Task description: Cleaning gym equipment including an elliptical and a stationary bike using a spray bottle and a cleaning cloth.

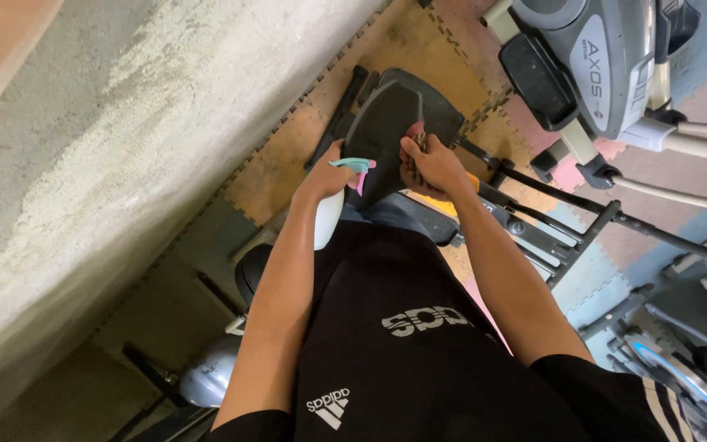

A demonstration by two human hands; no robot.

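Note:
My left hand (325, 176) grips a white spray bottle (328, 218) with a teal and pink trigger head, held just left of a dark padded seat (390, 123) of an exercise machine. My right hand (431, 164) presses a bunched cloth (416, 139) against the right side of that pad. The two hands are close together over the pad's near end. The bottle's lower part hangs down past my left wrist.
A rough concrete wall (124, 147) fills the left side. Grey gym machines stand at the upper right (599, 65), with black frame bars (583, 221) and another machine at the lower right. Coloured foam floor mats (288, 155) lie underneath.

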